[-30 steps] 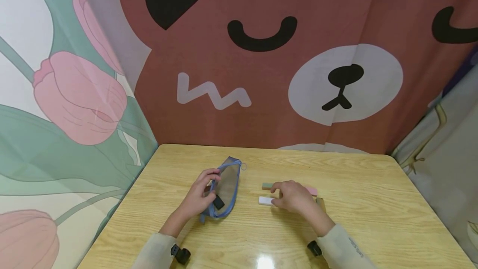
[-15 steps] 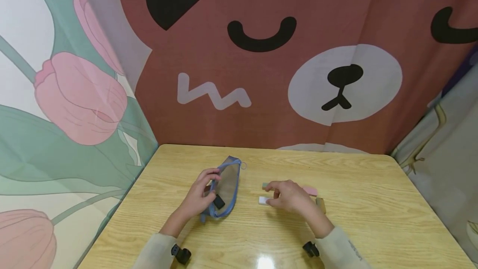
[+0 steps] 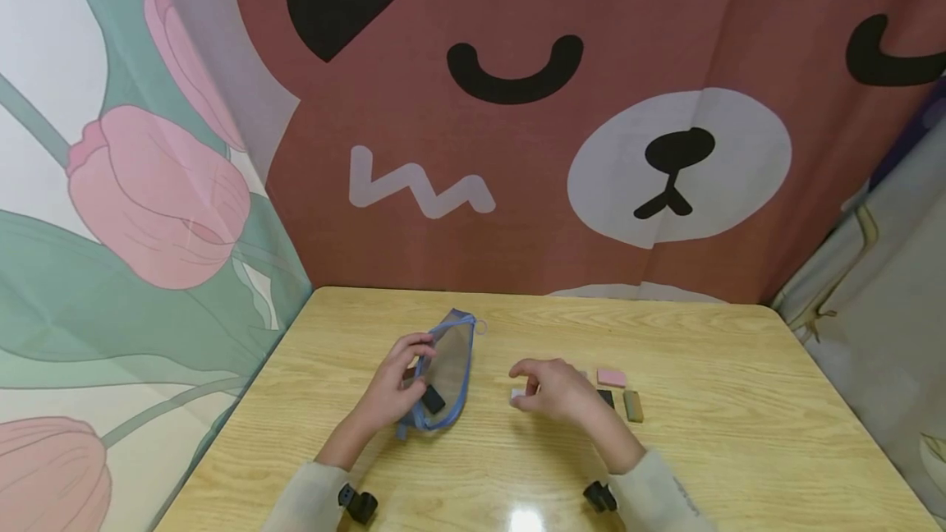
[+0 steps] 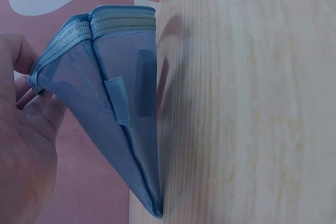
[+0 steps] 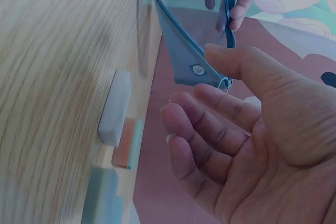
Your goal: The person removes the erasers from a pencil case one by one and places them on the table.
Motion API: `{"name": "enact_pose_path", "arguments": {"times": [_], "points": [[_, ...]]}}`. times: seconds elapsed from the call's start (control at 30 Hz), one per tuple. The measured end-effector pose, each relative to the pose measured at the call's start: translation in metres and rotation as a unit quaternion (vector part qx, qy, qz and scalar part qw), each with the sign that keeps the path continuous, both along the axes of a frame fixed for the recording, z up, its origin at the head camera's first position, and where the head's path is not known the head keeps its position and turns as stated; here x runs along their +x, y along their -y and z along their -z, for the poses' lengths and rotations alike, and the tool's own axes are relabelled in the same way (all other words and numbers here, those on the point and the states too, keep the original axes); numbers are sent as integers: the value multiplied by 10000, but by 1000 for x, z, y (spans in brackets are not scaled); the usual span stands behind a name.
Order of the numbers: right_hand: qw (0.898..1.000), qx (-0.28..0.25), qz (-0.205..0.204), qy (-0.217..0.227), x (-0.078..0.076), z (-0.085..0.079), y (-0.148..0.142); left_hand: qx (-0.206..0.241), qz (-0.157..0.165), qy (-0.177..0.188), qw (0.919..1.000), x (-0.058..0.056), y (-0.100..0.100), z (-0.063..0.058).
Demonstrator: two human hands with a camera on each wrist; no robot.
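Observation:
My left hand (image 3: 395, 384) grips the rim of a blue mesh zip pouch (image 3: 452, 360), which stands with its mouth spread. A black block (image 3: 433, 401) shows inside it. In the left wrist view the pouch (image 4: 126, 77) tapers to a point at its base, and fingers hook over its zipped edge. My right hand (image 3: 557, 391) hovers above a white eraser-like block (image 3: 516, 395), mostly hidden under it. From the right wrist, that hand (image 5: 236, 129) has loosely bent fingers with nothing between them, and the white block (image 5: 115, 108) lies on the table beside them.
Right of my right hand lie a pink block (image 3: 611, 378), a dark block (image 3: 606, 397) and a tan-and-green block (image 3: 633, 406). An orange-and-green block (image 5: 128, 142) sits beyond the white one. The wooden table (image 3: 739, 401) ends at a bear-print curtain (image 3: 414, 253).
My right hand has shifted slightly left over the blocks, covering more of the white one and the green one. The pink and dark blocks are now uncovered. My left hand and the pouch hold still.

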State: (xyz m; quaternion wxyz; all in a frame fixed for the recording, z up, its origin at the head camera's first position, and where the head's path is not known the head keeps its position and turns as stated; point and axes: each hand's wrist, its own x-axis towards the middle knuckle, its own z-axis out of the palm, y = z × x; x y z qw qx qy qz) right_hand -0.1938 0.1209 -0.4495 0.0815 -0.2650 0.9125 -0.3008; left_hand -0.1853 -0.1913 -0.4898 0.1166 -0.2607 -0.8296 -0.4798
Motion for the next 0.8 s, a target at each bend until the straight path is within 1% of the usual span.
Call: {"name": "enact_pose_path", "arguments": {"times": [0.3,0.57,0.8], "points": [[9999,-58,-145,7,3,1,12,8,21,14,10000,0,1,1],[9995,-110,-269,80,5,9,25,7,5,18,10000,1,1,0],[9992,-216,-330,65,8,11,35,16,17,37,10000,2,0,0]]}}
